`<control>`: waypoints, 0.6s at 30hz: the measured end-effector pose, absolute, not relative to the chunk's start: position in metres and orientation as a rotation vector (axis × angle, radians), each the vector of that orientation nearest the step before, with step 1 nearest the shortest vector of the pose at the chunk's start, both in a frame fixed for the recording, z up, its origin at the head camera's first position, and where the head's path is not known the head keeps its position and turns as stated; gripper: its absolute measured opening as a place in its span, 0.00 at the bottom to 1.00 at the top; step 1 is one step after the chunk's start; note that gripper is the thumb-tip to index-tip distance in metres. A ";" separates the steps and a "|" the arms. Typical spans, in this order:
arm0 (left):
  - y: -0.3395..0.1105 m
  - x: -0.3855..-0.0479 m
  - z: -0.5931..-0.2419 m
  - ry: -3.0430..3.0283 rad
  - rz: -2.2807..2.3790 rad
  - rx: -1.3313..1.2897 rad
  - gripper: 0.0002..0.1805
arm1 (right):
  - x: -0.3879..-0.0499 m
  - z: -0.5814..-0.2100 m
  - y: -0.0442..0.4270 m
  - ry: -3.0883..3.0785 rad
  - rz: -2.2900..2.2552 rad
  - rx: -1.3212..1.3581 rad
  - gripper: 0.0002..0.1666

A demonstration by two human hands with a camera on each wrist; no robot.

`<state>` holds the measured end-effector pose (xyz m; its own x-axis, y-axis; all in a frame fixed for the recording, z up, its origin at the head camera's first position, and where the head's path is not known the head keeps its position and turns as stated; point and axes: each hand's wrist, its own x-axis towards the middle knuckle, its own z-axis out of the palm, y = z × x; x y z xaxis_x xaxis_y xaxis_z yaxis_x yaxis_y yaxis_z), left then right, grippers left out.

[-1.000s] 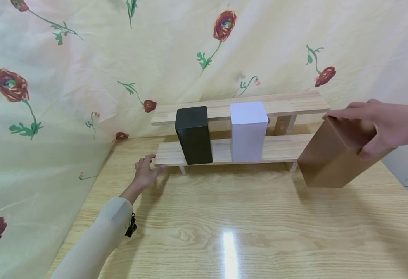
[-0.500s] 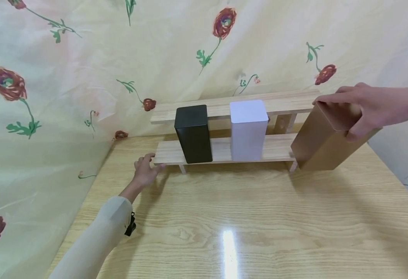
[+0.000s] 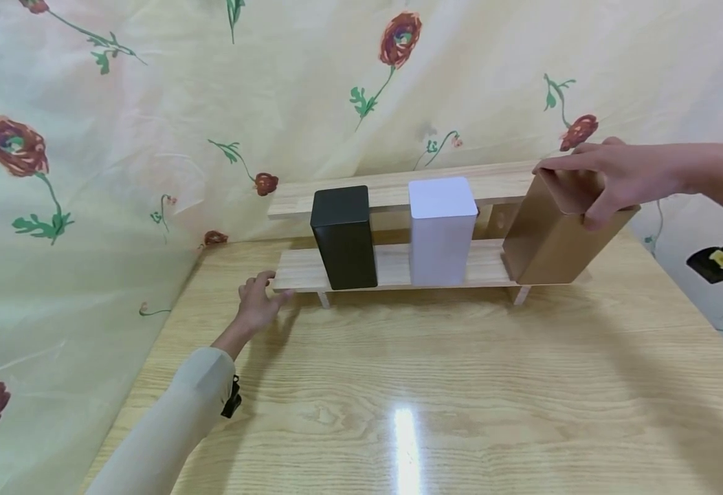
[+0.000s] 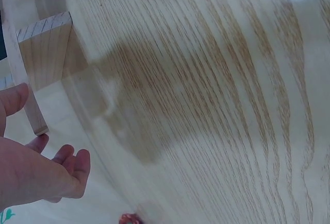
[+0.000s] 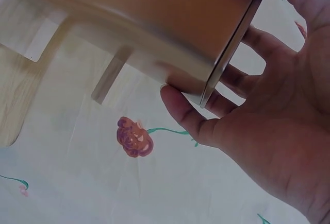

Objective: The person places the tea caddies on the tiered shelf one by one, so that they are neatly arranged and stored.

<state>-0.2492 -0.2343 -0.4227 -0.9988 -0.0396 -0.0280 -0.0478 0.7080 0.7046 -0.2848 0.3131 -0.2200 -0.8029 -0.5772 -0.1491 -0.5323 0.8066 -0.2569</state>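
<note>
My right hand (image 3: pixel 615 175) grips the top of a tall brown metal tin (image 3: pixel 559 240), thumb on the near side and fingers across the far edge. The tin leans over the right end of the two-tier wooden shelf (image 3: pixel 485 265); whether its base touches the board cannot be told. In the right wrist view the fingers wrap the lid end of the brown tin (image 5: pixel 154 28). My left hand (image 3: pixel 256 302) holds the left end of the lower board, the thumb in front; in the left wrist view, thumb and index finger lie about the board end (image 4: pixel 36 113).
A black tin (image 3: pixel 344 240) and a white tin (image 3: pixel 440 234) stand upright on the lower board, with a gap between them. The upper board (image 3: pixel 392 189) runs behind. Flower-printed cloth (image 3: pixel 312 89) backs the wood-grain table (image 3: pixel 460 385).
My right hand has carried the brown tin leftward and back, from beside the shelf to over its right end. The left hand and the other tins stay put.
</note>
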 end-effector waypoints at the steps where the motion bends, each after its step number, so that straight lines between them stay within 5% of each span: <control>1: -0.234 -0.249 -0.423 2.892 1.197 -0.073 0.36 | -0.286 -0.220 0.312 2.764 -0.314 -0.856 0.63; 18: -0.233 -0.248 -0.421 2.880 1.194 -0.079 0.37 | -0.309 -0.224 0.294 2.554 -0.470 -0.866 0.56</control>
